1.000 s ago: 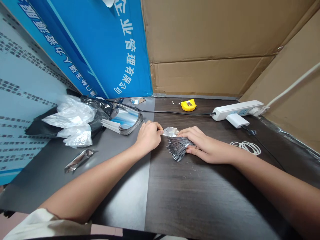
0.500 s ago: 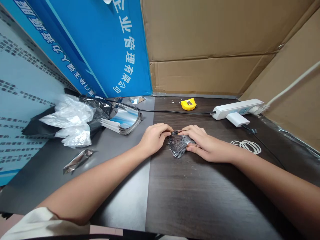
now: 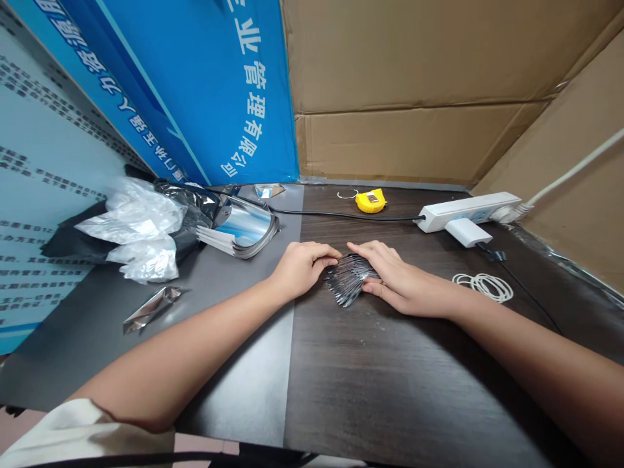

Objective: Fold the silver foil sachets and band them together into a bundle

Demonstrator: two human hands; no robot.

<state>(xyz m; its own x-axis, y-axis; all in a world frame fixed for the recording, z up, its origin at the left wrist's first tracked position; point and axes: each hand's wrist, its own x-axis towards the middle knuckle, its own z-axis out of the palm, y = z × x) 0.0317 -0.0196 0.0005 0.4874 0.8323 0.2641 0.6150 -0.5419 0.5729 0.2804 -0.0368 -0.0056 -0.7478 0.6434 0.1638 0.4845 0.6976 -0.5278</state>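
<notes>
Between my hands, a pleated fan of shiny silver-black film (image 3: 347,281) is spread above the dark wood tabletop. Its narrow folds are bunched closely together. My left hand (image 3: 307,265) pinches the fan's upper left corner between thumb and fingers. Around its right side is my right hand (image 3: 390,276), thumb below and fingers along the top, closed on the folds. Part of the fan is hidden behind the right fingers.
A stack of curved silver sheets (image 3: 238,231), crumpled clear plastic (image 3: 141,227) and a folded foil piece (image 3: 152,309) lie left. Behind are a yellow tape measure (image 3: 371,201) and black cable (image 3: 341,213). On the right are a power strip (image 3: 468,211) and coiled white cord (image 3: 485,286).
My right index finger has lifted slightly from the fan's top edge, where a dark strip showed between the hands. Both hands keep their hold. The view has shifted slightly.
</notes>
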